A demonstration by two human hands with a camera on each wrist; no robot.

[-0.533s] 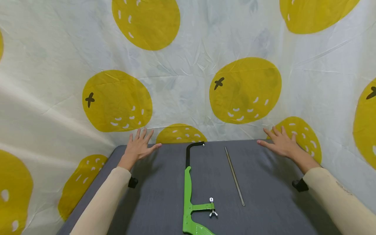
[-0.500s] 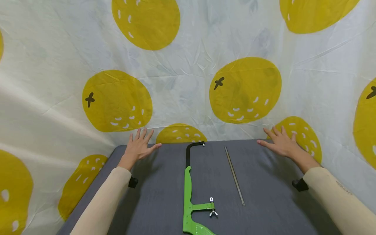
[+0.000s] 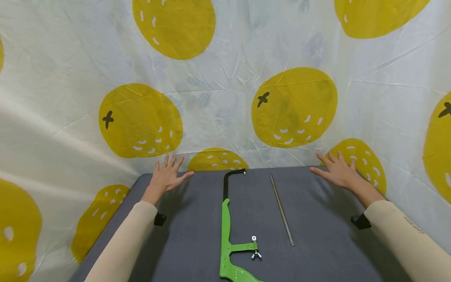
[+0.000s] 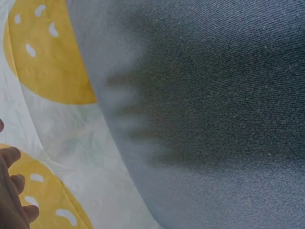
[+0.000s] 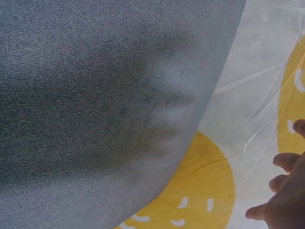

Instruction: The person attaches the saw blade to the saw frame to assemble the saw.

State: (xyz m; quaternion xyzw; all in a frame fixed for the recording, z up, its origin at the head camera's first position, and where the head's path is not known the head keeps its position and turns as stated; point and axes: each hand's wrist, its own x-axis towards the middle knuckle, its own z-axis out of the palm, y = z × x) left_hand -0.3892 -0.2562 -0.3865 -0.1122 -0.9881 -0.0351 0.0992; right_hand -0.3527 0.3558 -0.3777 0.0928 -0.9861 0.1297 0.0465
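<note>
My left hand [image 3: 165, 178] hovers over the left side of the grey cloth-covered table with fingers spread and nothing held. On the opposite side my right hand [image 3: 339, 172] is likewise raised, its fingers apart and holding nothing. Between them lies a hacksaw frame [image 3: 225, 227], green at the handle with a black bent front arm and a silver wing nut [image 3: 256, 255]. Its handle's lower end runs out of the head view. To its right a thin grey hacksaw blade [image 3: 282, 211] rests separately, slightly slanted. Both wrist views show spread fingers above the table's edge.
The grey table [image 3: 197, 243] ends at a white curtain [image 3: 218, 117] printed with big yellow fruit, which hangs behind it and along both sides. Black wrist cameras [image 3: 160, 219] sit under the sleeve cuffs. Hand shadows fall on the cloth.
The head view has shifted very slightly. Both hands stay raised and spread, and the saw frame and blade lie where they were.
</note>
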